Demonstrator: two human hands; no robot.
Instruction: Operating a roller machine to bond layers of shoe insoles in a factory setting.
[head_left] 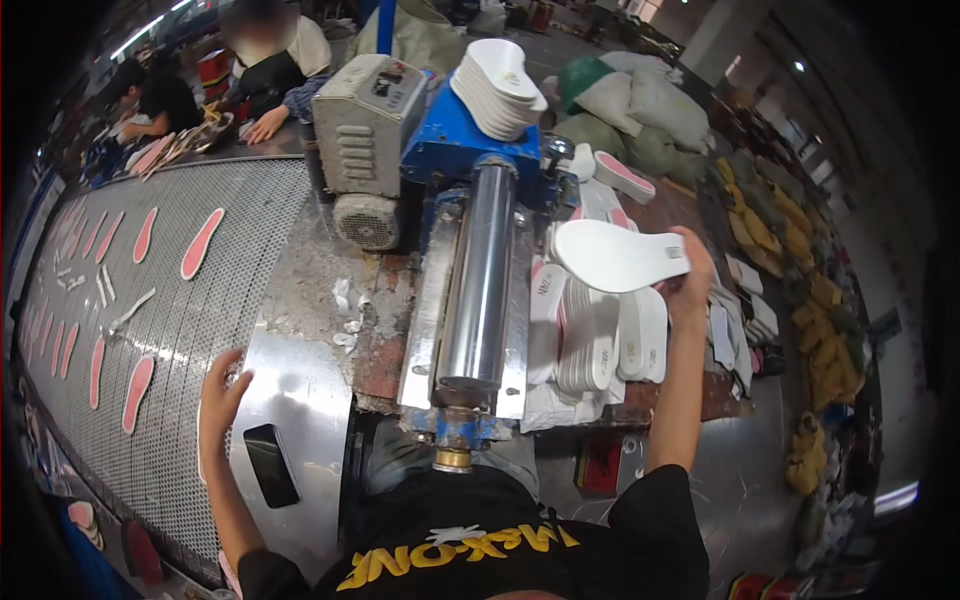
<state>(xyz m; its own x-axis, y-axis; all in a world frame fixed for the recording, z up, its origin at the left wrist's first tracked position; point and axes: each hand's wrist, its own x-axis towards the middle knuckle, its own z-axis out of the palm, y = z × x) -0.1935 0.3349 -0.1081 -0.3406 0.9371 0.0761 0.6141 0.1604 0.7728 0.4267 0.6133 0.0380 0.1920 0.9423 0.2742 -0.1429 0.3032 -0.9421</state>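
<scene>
My right hand [692, 275] grips a white insole [615, 255] by its narrow end, above the bench right of the roller. Under it stand several stacks of white insoles [588, 345], some with pink showing. My left hand [222, 392] is open, fingers apart, over the border between the metal plate [300, 370] and the mesh conveyor [270, 215]. Beside that wrist, the edge of a pale insole shows, mostly hidden by my arm. Between my hands stands a blue machine with a shiny steel roller [478, 280].
Pink insoles with white rims [203, 243] lie spread over the mesh. A black phone [270, 466] rests near my left forearm. A grey motor box [368, 125] and a stack of white insoles [500, 90] stand at the machine's far end. Sacks [640, 100] and two people are farther back.
</scene>
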